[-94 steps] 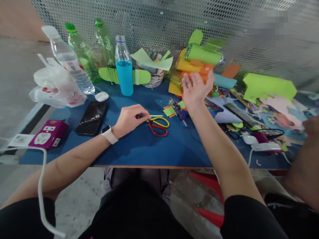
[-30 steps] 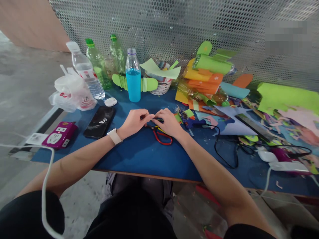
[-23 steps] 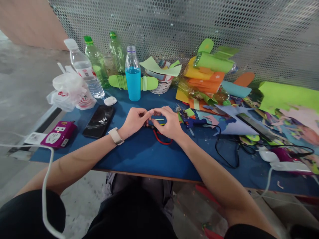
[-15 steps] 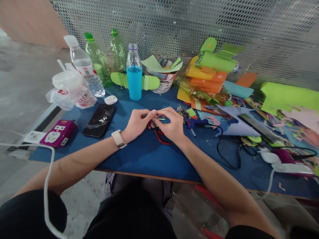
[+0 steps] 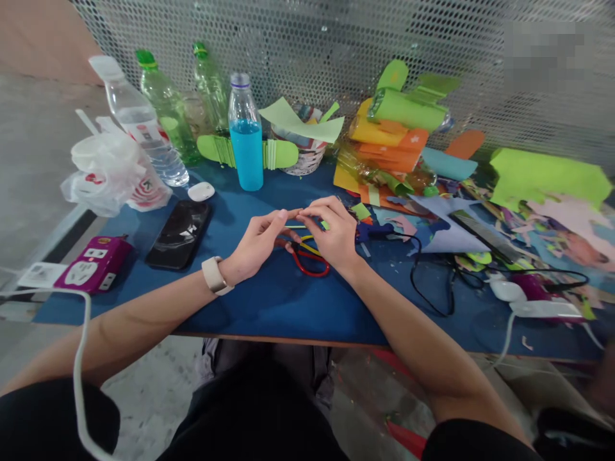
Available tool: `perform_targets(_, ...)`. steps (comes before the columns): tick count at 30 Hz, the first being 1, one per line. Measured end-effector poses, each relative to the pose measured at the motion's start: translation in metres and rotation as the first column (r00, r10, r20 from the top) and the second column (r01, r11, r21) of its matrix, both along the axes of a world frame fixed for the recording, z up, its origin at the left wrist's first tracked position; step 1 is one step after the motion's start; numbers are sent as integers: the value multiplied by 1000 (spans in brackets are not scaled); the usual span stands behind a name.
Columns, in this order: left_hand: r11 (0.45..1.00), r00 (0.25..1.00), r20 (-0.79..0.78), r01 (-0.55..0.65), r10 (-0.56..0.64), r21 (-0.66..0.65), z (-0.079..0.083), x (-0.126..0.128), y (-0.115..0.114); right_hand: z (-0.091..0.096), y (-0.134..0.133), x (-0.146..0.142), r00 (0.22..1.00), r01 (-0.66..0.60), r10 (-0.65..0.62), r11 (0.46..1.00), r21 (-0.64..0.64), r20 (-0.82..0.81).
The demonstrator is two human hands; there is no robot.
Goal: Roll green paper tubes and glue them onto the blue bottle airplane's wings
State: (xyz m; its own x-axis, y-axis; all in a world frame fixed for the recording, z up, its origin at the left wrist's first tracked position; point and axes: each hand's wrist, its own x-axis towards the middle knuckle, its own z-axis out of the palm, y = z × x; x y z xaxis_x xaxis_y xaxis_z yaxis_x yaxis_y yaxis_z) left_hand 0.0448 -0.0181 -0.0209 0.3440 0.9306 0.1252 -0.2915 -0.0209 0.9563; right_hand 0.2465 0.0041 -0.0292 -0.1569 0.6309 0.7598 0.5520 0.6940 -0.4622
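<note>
A thin pale-green strip point(image 5: 295, 226), probably paper, spans the gap between my hands over the blue table. My left hand point(image 5: 262, 242) has one end between thumb and fingers. Opposite it, my right hand point(image 5: 335, 232) pinches the other end with thumb and forefinger, and their fingertips almost meet. Beneath the hands lie scissors point(image 5: 313, 271) with red and yellow handles; the fingers partly cover them. Right of my right hand is a dark blue tool with a black cord, perhaps a glue gun point(image 5: 377, 230), beside small paper scraps.
A black phone point(image 5: 179, 234), a white rounded case point(image 5: 200, 191) and a purple power adapter point(image 5: 94, 262) lie left. Behind stand a blue-filled bottle point(image 5: 247, 153), other plastic bottles and a paper-filled basket point(image 5: 307, 160). Coloured paper point(image 5: 449, 227) and cords crowd the right.
My hands have spread slightly apart, and more of the pale strip and the scissors' handles shows. The camera view has shifted a little, moving the table's things leftward.
</note>
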Motion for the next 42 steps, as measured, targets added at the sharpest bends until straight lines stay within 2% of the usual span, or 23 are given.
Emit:
perform_targets(7, 998, 998, -64, 1, 3, 62, 2, -3, -2, 4, -2, 4, 997, -73, 74, 993, 95, -5)
perform_targets(13, 994, 994, -106, 16, -4, 106, -2, -5, -2, 8, -2, 10, 985, -57, 65, 997, -55, 158)
perform_targets(19, 983, 980, -190, -22, 57, 184, -2, -4, -3, 13, -4, 12, 944, -38, 78, 991, -127, 321)
perform_targets(23, 972, 958, -264, -48, 110, 231, -2, -4, -4, 16, -4, 14, 917, -63, 122, 984, -164, 380)
perform_targets(33, 957, 925, -356, -27, 134, 290, 3, -6, -4, 14, 0, 12, 888, -16, 106, 979, -201, 447)
perform_targets(37, 941, 914, -370, -32, 164, 337, 4, -9, -3, 22, -11, 11, 924, 24, 40, 987, -161, 380)
perform_targets(40, 936, 913, -371, -28, 167, 352, 5, -10, -4, 47, -40, 31, 941, 31, -29, 1000, -1, 338)
perform_targets(42, 937, 913, -376, -17, 157, 349, 6, -10, -5, 71, -55, 60, 885, 305, -285, 952, 4, 368)
